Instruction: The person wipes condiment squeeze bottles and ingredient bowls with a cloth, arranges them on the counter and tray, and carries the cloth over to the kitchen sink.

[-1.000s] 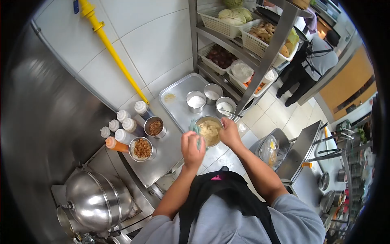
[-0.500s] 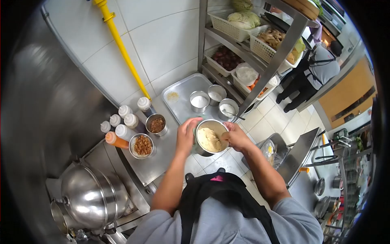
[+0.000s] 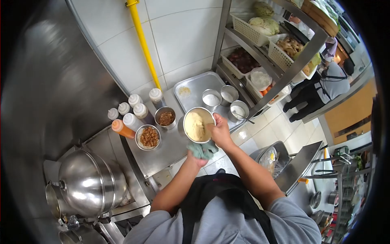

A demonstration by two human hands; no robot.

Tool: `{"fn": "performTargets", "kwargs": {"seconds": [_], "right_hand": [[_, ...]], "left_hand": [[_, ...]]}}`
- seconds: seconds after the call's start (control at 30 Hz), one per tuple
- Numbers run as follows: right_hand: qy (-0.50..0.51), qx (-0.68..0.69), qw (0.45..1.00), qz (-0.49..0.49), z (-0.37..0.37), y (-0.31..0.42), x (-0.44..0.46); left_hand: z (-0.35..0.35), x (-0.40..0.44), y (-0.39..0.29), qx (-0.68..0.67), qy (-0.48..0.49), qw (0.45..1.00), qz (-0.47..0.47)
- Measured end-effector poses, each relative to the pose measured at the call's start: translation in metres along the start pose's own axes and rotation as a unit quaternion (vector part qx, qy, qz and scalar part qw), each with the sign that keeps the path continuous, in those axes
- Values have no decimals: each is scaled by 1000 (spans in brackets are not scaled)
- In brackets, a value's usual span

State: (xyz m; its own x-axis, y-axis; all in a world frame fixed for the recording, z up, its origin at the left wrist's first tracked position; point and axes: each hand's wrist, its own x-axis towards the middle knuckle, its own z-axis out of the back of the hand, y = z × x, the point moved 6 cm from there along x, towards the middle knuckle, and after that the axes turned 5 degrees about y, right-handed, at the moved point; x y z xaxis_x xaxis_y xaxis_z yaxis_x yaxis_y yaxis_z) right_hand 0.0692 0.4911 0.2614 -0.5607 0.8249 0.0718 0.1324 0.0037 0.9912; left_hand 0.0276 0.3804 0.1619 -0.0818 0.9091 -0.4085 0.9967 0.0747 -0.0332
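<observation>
A metal cup (image 3: 206,114) of pale yellow powder (image 3: 195,127) is held up over the counter's edge. My right hand (image 3: 220,132) grips its rim on the right, the thumb inside and close to the powder. Below the cup, my left hand (image 3: 197,160) is closed on a green cloth (image 3: 202,150), which lies against the cup's lower side. Left of the cup stand a metal cup (image 3: 174,122) with dark brown crumbly food and another metal cup (image 3: 138,140) with brown chopped pieces.
A metal tray (image 3: 181,83) carries three cups of white contents, one with a spoon (image 3: 245,118). Several squeeze bottles (image 3: 131,120) line the wall. A domed metal pot (image 3: 91,183) sits lower left. At right are a shelf rack (image 3: 280,69) with baskets and a person (image 3: 331,83).
The cup has moved left, nearer the cups of brown food. My left hand has shifted from the cup's left side to below it, bringing the green cloth into plain view. The camera view has shifted slightly.
</observation>
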Motion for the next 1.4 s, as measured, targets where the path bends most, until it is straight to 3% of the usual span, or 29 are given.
{"fn": "performTargets", "kwargs": {"seconds": [0.07,0.1,0.17,0.4,0.5,0.57,0.63,0.67,0.7,0.73,0.77,0.8,0.87,0.93,1.0,1.07,1.17,1.27,1.4], "right_hand": [[-31,-11,999,10,-4,-27,3],[-33,-20,999,-33,-1,-69,6],[-21,-79,993,-82,-8,-114,2],[-62,-94,966,-233,-56,-197,-25],[-54,-8,952,-301,-57,-199,-42],[1,-97,935,-342,-46,-185,-59],[149,-190,935,-258,-39,-185,-82],[205,-195,950,-134,-42,-217,-101],[265,-145,932,-200,-44,-140,-126],[278,-115,947,-114,-45,-118,-146],[307,-131,942,16,-39,-114,-158],[261,-201,943,55,-30,-116,-172],[185,-212,959,-2,-1,-96,-185],[134,-293,944,79,35,-59,-203],[71,-324,940,75,83,-28,-235],[-40,-323,937,128,145,7,-285],[-235,-339,909,66,258,34,-414],[-411,-330,847,-66,349,33,-593],[-614,-326,713,-93,392,31,-796]], "left_hand": [[31,-25,8,-143,242,948,147],[31,-44,3,-143,239,949,145],[48,-79,-23,-48,6,999,14],[136,-140,-66,81,-120,989,-27],[154,-152,-68,133,-171,974,-72],[158,-151,-67,175,-205,961,-57],[156,-142,-60,161,-147,976,-29],[153,-132,-49,134,-93,987,-3],[161,-128,-42,165,-94,981,29],[157,-117,-34,198,-90,974,64],[91,-113,-15,164,-220,953,127],[29,-119,10,144,-351,909,174],[51,-110,31,232,-240,915,227],[80,-103,54,290,-122,910,270],[89,-95,88,329,-56,888,317],[93,-87,134,355,-5,859,369],[98,-74,234,373,76,804,457],[80,-103,380,474,70,718,504],[84,-164,559,566,84,600,559]]}}
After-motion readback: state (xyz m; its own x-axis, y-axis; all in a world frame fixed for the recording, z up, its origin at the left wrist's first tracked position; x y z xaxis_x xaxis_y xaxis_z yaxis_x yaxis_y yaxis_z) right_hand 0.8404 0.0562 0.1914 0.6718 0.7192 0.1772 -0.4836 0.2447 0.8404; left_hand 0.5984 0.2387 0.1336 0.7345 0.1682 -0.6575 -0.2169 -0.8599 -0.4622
